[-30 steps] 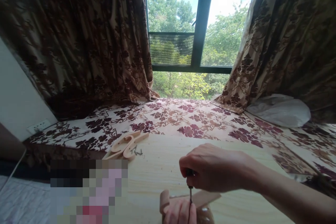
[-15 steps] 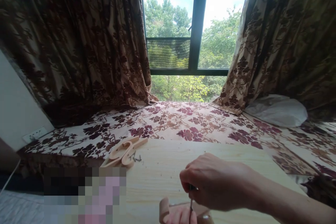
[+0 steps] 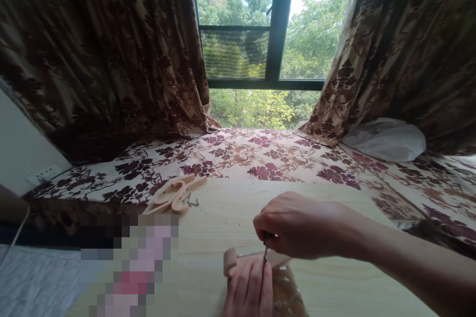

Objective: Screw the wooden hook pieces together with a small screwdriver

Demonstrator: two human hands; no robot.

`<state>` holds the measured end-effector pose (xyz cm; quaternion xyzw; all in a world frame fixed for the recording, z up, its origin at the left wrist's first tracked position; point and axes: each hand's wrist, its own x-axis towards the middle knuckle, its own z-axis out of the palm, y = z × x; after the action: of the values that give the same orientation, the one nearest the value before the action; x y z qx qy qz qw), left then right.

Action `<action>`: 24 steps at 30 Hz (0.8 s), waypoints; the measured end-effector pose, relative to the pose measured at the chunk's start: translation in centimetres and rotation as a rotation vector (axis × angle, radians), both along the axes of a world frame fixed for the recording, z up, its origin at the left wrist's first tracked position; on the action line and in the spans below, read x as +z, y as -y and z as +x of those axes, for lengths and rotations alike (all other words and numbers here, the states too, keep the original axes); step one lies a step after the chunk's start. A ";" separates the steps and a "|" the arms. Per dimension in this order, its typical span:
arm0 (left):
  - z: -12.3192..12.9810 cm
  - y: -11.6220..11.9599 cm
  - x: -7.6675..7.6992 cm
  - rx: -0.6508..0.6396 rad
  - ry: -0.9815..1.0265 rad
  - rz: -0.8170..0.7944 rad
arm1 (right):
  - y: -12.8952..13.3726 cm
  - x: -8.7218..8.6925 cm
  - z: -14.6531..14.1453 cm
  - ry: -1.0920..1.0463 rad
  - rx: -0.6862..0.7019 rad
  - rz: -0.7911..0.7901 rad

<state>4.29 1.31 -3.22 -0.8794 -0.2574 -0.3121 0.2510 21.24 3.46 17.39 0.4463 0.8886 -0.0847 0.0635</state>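
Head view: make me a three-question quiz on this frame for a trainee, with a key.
1. Which hand grips the tool?
2. True or false: the left hand is on the white bag.
3. What lies on the board right beside the curved pieces?
A) a cup
B) screws
C) a roll of tape

Key:
1. The right hand.
2. False: its fingers lie over a wooden piece, near the tool's lower end.
3. B.
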 end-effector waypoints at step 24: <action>-0.3 0.4 2.3 -0.003 -0.084 -0.051 | -0.6 0.7 -0.6 0.102 0.003 0.014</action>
<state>3.99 0.88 -0.92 -0.8982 -0.2531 -0.2688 0.2386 20.68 4.07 18.09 0.4492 0.8854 -0.0552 0.1058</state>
